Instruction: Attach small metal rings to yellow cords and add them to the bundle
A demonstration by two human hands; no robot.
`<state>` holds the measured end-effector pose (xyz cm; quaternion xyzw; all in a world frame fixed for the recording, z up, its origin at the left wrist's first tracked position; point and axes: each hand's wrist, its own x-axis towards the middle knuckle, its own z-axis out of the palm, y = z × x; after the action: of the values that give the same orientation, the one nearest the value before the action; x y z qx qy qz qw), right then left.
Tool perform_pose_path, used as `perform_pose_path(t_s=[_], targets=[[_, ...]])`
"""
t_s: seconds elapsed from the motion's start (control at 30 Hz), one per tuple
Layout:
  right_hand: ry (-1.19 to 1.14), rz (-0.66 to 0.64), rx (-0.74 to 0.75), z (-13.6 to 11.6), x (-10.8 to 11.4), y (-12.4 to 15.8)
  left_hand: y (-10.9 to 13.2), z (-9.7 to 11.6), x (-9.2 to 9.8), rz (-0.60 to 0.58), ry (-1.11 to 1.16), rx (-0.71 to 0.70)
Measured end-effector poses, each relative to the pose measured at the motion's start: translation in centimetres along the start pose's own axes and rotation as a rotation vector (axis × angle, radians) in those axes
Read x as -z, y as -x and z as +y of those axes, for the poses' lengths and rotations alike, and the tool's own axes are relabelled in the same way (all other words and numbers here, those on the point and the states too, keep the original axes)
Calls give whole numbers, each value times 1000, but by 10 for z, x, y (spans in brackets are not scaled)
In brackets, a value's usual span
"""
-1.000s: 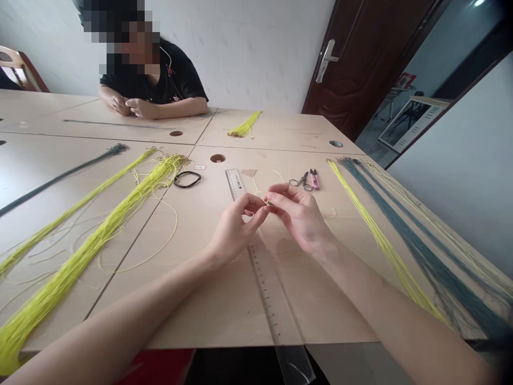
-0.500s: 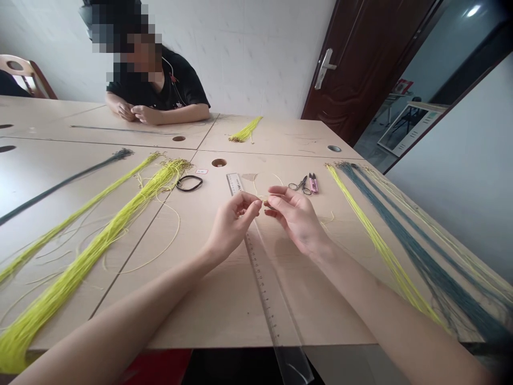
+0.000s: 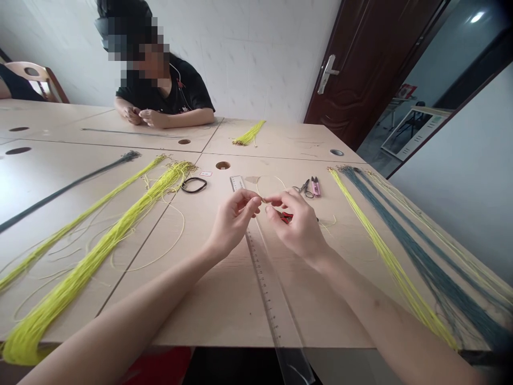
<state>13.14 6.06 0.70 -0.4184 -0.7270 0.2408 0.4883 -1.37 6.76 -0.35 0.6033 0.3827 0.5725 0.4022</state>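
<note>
My left hand (image 3: 234, 222) is closed, thumb and forefinger pinching a thin pale-yellow cord (image 3: 276, 178). Against those fingertips, my right hand (image 3: 298, 227) also has its fingers closed on the cord; its thumb sits slightly lower than its forefinger. The cord arcs in a loop on the table beyond both hands. What lies right between the fingertips is too small to make out. A clear ruler (image 3: 266, 289) runs lengthwise under my hands and past the table's front edge. Partly covered by my right hand is a red-handled tool (image 3: 286, 216).
Yellow cord bundles (image 3: 116, 240) and a dark bundle (image 3: 76, 184) lie left, near a black band (image 3: 194, 185). Scissors (image 3: 305, 188) and pink snips (image 3: 316, 187) lie beyond my right hand. More yellow (image 3: 372, 224) and teal cords (image 3: 401, 230) lie right. A person (image 3: 168, 91) sits opposite.
My right hand's fingers have shifted and spread a little, so the red-handled tool now shows behind them. Both hands stay together at the cord. The view has tilted slightly.
</note>
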Motion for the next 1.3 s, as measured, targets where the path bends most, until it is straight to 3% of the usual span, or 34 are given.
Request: perform_pose_path(t_s=[0.17,0.27,0.4,0.5,0.63,0.7,0.73,0.77,0.87,0.93,0.97,1.03,1.1,1.3], targets=[[74,-67,65,-7,-2,6,-8,-3,7,100,52,9],[42,-215,129,-17,-5,14,-22,-13,20,226,87,32],[-81,-676,246,-32,-12,35,-39,-29,43,421,122,95],[-293,-1040,226,-42,-15,49,-45,-34,54,501,147,150],[-340,-1658,210,-51,-6,44,-45,-35,54,471,179,199],[-294,-1787,164,-52,8,31,-41,-32,48,392,199,208],[-306,-1727,82,-50,17,24,-39,-29,44,331,212,212],[-332,-1582,-37,-48,25,16,-35,-26,39,257,228,217],[-268,-883,-299,-34,42,-3,-24,-15,25,1,276,226],[-141,-459,-317,-23,44,-10,-17,-8,18,-149,296,220],[-106,-336,-306,-18,43,-12,-13,-5,15,-210,303,211],[-125,-289,-284,-12,39,-13,-8,-1,13,-302,321,184],[-215,-375,-268,-12,37,-12,-5,2,13,-361,343,151],[-372,-462,-254,-21,38,-9,-4,7,14,-406,381,74]])
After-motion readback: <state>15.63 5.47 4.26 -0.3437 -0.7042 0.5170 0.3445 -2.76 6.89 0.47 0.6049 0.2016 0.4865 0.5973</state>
